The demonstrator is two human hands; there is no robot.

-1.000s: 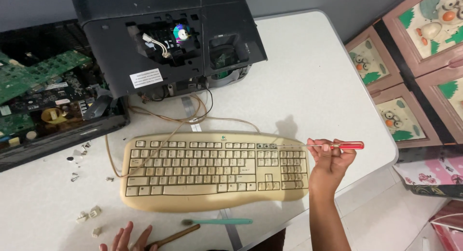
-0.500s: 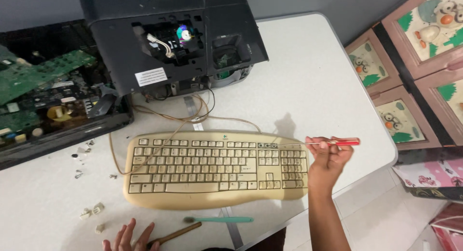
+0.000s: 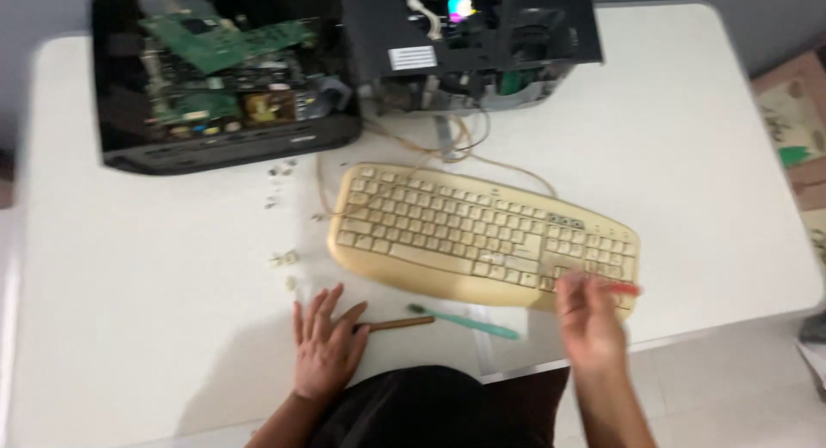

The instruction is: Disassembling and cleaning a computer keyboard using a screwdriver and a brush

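A: Right hand, lower right of the frame, blurred. Fingers curled around a thin red-handled tool. As far as the blur shows, the tool's long axis runs roughly level, the red end pointing toward the right edge of the frame. Cannot make out the other end.

B: And where does it sit against the keyboard?

A: Right over the lower right corner of the beige keyboard, above the number pad. Whether it touches the keys I cannot tell. The keyboard's long axis slants from upper left down to lower right.

B: Left hand?

A: Left hand lies flat on the white table, bottom centre-left, fingers spread wide, gripping nothing. A brown stick-like tool lies just beside its thumb side; contact unclear. A teal tool lies just right of that, between the two hands, below the keyboard's front edge.

B: Surface and room?

A: Small pale loose parts scattered left of the keyboard. Opened black casing with green circuit boards upper left; another stripped black unit top centre. Pale floor at lower right.
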